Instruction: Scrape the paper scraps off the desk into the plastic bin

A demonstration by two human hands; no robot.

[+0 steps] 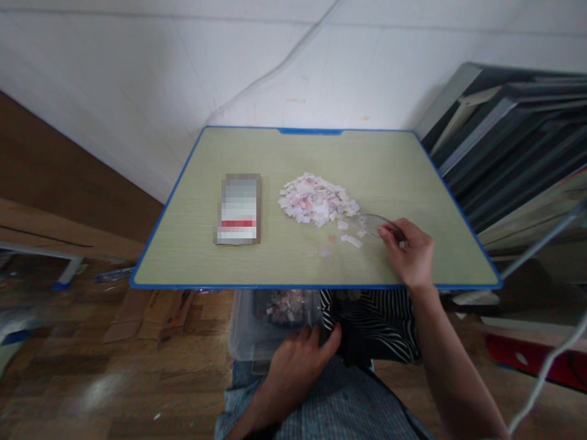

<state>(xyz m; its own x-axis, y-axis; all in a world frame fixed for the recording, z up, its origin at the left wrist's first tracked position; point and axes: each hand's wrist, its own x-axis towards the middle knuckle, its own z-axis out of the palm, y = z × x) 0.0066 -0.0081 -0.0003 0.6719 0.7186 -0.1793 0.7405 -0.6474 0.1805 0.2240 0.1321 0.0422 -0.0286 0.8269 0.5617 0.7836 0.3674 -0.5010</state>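
On a pale green tabletop (192,263) with a blue rim lies a heap of small paper scraps (316,198), mostly white with some pinkish ones. A few loose paper pieces are scattered at the heap's lower right. My right hand (410,250) is closed on a thin clear plastic piece with a curved edge (373,221), whose far end touches the right side of the heap. Below the table's front edge, my left hand (300,360) rests by the near side of a clear plastic bin (238,336), thumb apart from the other fingers. Inside the bin are more scraps (287,305).
A flat box-like item (238,208), pixelated, with a red band, lies left of the heap. Dark flat panels (513,128) lean at the right. A white wall with a cable (293,55) stands behind the table. Flattened cardboard (158,315) lies on the wooden floor.
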